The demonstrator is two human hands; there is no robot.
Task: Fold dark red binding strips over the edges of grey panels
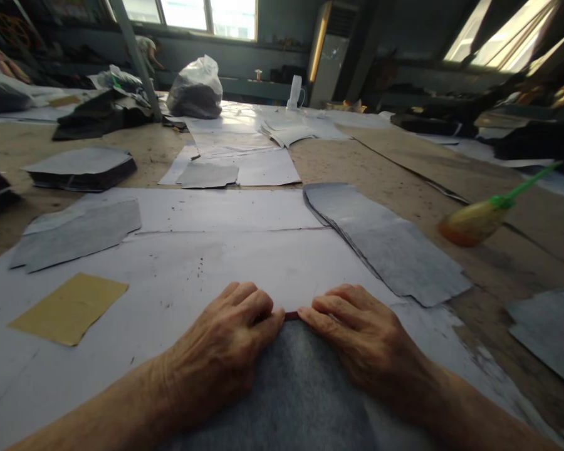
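A grey sheet of fabric-like material [305, 388] lies in front of me on white paper [207, 263]. At its far edge, a narrow dark red strip [291, 316] shows between my two thumbs. My left hand [235, 341] is closed on that edge from the left, its fingers curled under or around it. From the right, my right hand [366, 332] grips the same edge with thumb and fingers pressed together. The fingertips of both hands are partly hidden.
Grey cut pieces [385, 244] are stacked at right, and another grey piece [84, 232] lies at left near a tan sheet [73, 307]. A bottle with a green nozzle [474, 220] stands at right. Farther back are a filled plastic bag [196, 88] and a metal post [138, 62].
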